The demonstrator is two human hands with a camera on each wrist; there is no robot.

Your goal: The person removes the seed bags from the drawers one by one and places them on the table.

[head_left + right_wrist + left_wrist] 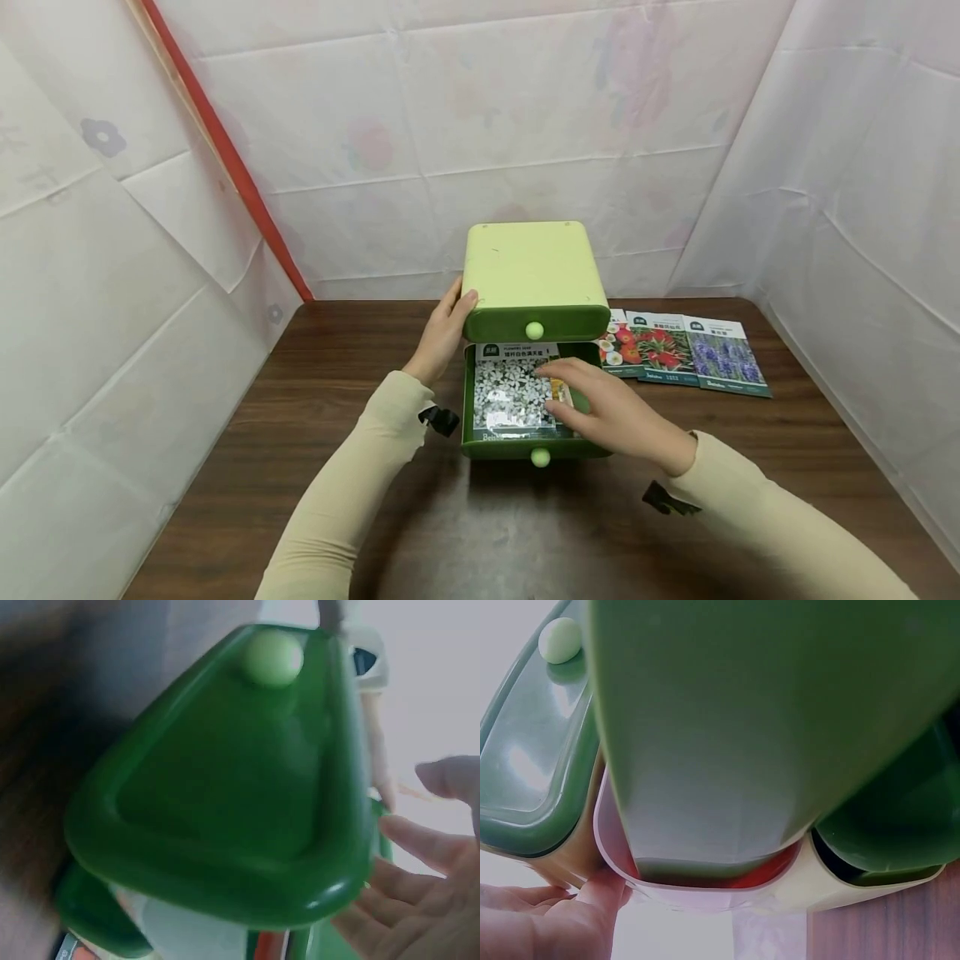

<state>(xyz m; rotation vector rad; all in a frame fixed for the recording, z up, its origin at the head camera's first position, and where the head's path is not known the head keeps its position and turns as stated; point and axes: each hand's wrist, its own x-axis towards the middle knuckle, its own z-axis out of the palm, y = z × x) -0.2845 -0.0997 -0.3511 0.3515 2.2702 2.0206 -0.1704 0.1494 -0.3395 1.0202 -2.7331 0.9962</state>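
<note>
A small drawer cabinet (534, 265) with a pale green top stands mid-table. My left hand (444, 333) rests on its left side, thumb near the front corner; in the left wrist view the thumb lies against the casing. Below the shut top drawer, a green drawer (472, 448) is pulled out. It holds a seed packet (510, 396) printed with white flowers, with a yellowish packet partly showing beside it. My right hand (611, 408) hovers over the drawer's right side, fingers loosely bent above the packet. Whether its fingertips touch the packet is hard to tell.
Several seed packets (663, 348) with flower pictures lie overlapping to the right of the cabinet. The left wrist view shows a pink casing (682, 896) round the pulled-out drawer and another green drawer (900, 810) beyond. White cloth walls (450, 150) enclose the brown table (352, 350).
</note>
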